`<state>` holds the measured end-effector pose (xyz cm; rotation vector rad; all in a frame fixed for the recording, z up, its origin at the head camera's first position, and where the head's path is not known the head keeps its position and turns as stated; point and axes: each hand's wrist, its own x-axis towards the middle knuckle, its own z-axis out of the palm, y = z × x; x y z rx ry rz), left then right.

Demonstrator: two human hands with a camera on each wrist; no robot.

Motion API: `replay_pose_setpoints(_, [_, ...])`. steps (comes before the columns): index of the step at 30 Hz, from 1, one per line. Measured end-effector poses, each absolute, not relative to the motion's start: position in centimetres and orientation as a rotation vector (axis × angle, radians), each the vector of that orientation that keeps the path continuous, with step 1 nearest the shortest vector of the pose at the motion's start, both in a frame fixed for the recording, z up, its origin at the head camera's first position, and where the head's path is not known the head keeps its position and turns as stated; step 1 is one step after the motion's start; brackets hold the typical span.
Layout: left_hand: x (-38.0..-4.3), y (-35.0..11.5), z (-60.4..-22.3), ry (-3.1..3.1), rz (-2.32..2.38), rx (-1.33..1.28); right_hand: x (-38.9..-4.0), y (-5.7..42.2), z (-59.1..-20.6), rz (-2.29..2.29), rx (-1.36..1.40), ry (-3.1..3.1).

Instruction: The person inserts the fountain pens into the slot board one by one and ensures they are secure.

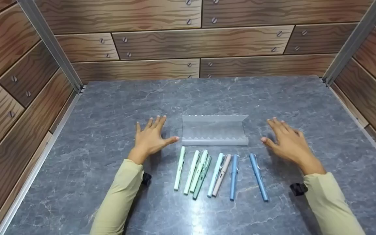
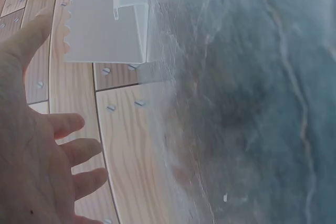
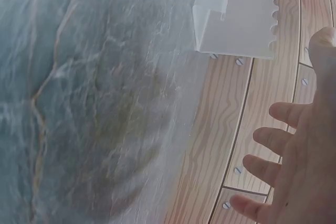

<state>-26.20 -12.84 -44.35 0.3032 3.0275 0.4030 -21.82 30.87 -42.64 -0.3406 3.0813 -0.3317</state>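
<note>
A clear plastic pen tray [image 1: 214, 141] with scalloped edges lies mid-table, its back wall upright. In front of it several capped pens lie side by side: light green [image 1: 180, 168] ones at the left, a dark green pen [image 1: 202, 178], a pale blue pen [image 1: 215, 174], a greyish-pink pen [image 1: 222, 175], and blue pens [image 1: 258, 177] at the right. My left hand [image 1: 150, 139] spreads its fingers just left of the tray, holding nothing. To the right of the tray, my right hand [image 1: 287, 143] has its fingers extended and also holds nothing. Both wrist views show the tray's end beyond the hand.
The grey marble-patterned table [image 1: 126, 101] is bounded by wood-patterned panels [image 1: 162, 45] at the back and both sides. Metal posts [image 1: 52, 49] stand at the two back corners. A dark wrist device [image 1: 299, 189] sits at each sleeve cuff.
</note>
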Motion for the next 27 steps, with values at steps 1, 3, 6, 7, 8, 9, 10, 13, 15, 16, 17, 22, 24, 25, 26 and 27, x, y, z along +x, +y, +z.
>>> replay_pose_setpoints(1, [-26.3,-12.8,-44.4,3.020,0.406,0.310,-21.7,31.0,-42.8,-0.336,-0.341,3.077])
replay_pose_setpoints(3, [-26.5,-12.7,-44.5,3.013,0.407,0.323,-21.6,31.1,-43.0,-0.339,-0.340,3.069])
replay_pose_setpoints(6, [-26.9,-12.7,-44.5,3.018,0.417,0.338,-21.6,31.2,-43.1,-0.346,-0.342,3.061])
replay_pose_setpoints(7, [-27.0,-12.7,-44.6,3.021,0.420,0.343,-21.6,31.2,-43.1,-0.353,-0.342,3.060])
replay_pose_setpoints(8, [-27.1,-12.7,-44.6,3.022,0.427,0.346,-21.6,31.3,-43.1,-0.359,-0.341,3.056])
replay_pose_setpoints(9, [-27.2,-12.7,-44.6,3.019,0.439,0.349,-21.7,31.3,-43.1,-0.365,-0.338,3.051])
replay_pose_setpoints(10, [-27.4,-12.6,-44.7,3.017,0.448,0.353,-21.7,31.3,-43.2,-0.371,-0.336,3.045])
replay_pose_setpoints(13, [-27.7,-12.5,-44.9,3.001,0.496,0.381,-21.6,31.4,-43.2,-0.378,-0.328,3.027])
replay_pose_setpoints(15, [-28.0,-12.3,-45.0,2.986,0.543,0.396,-21.6,31.5,-43.3,-0.383,-0.335,3.017])
replay_pose_setpoints(16, [-28.1,-12.2,-45.0,2.980,0.571,0.404,-21.6,31.5,-43.4,-0.388,-0.343,3.014])
replay_pose_setpoints(17, [-28.2,-12.1,-45.0,2.975,0.601,0.412,-21.6,31.5,-43.4,-0.396,-0.350,3.009])
replay_pose_setpoints(22, [-29.0,-11.6,-44.8,2.980,0.746,0.452,-21.6,31.6,-43.6,-0.482,-0.404,2.975])
replay_pose_setpoints(24, [-29.2,-11.3,-44.7,2.985,0.791,0.468,-21.6,31.5,-43.7,-0.530,-0.431,2.953])
replay_pose_setpoints(25, [-29.3,-11.2,-44.7,2.986,0.818,0.472,-21.5,31.5,-43.7,-0.560,-0.446,2.940])
replay_pose_setpoints(26, [-29.4,-11.1,-44.6,2.984,0.842,0.474,-21.5,31.5,-43.7,-0.587,-0.460,2.925])
replay_pose_setpoints(27, [-29.5,-11.0,-44.6,2.984,0.864,0.476,-21.5,31.4,-43.7,-0.609,-0.474,2.912])
